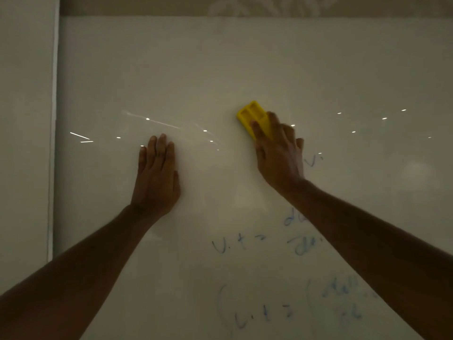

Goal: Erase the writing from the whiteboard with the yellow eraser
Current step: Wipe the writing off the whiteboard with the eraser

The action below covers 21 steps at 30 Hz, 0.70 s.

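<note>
A large whiteboard [245, 69] fills the head view. My right hand [278, 153] presses the yellow eraser [250, 115] flat against the board near its middle, fingers laid over the eraser's lower half. My left hand [157, 173] lies flat on the board to the left, fingers together, holding nothing. Blue handwritten formulas [239, 244] cover the board's lower right, partly hidden by my right forearm; a small blue mark [313, 160] sits just right of my right hand. The upper part of the board carries no writing.
The board's left frame edge [52, 143] runs vertically, with plain wall [24, 119] beyond it. A patterned wall strip [245, 6] shows above the board's top edge. Bright light reflections [152, 121] speckle the glossy surface.
</note>
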Each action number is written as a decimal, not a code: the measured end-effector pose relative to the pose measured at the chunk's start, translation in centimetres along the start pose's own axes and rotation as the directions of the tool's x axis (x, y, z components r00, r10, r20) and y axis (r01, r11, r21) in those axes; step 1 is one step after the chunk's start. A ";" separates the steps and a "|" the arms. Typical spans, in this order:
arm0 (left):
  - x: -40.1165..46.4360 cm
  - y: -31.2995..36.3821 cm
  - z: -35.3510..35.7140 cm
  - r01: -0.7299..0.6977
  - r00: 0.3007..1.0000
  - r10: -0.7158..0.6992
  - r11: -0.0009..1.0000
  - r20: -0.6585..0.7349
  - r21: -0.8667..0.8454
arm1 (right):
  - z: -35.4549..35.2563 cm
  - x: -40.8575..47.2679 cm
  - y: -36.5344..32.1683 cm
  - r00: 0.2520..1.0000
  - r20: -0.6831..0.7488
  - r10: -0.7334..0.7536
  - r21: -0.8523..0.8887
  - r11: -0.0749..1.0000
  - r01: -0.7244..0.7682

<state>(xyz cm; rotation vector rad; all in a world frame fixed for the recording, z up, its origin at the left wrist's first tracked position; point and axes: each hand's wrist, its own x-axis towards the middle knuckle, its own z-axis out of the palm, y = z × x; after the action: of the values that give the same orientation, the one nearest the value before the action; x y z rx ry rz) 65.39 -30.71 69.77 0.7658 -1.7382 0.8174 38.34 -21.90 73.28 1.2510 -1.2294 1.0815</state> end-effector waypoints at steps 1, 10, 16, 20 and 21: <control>0.1 0.3 0.0 -0.003 1.000 0.003 1.000 -0.001 -0.006 | 0.3 -1.3 -0.8 0.995 0.036 -0.089 0.021 0.996 0.089; 1.2 3.0 1.1 -0.035 0.999 0.035 0.999 -0.014 0.003 | 0.9 -8.4 5.0 0.821 0.131 -0.556 -0.013 0.827 0.562; 2.3 5.9 2.0 -0.051 0.999 0.051 0.998 -0.019 0.032 | -2.8 -3.8 13.1 0.948 -0.082 0.309 -0.024 0.950 -0.312; 3.4 7.6 2.8 -0.079 0.996 0.080 0.997 -0.036 0.027 | -1.8 -7.1 8.9 1.000 -0.006 0.030 -0.039 0.999 -0.030; 3.7 8.1 3.0 -0.078 0.996 0.079 0.997 -0.039 0.021 | -1.4 -9.1 8.1 0.984 0.039 -0.175 -0.057 0.983 0.177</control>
<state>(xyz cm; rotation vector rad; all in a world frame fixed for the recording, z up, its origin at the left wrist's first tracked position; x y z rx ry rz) 56.27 -28.99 71.25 0.6931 -1.7358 0.8985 29.70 -19.49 64.97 1.3096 -1.1446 0.8919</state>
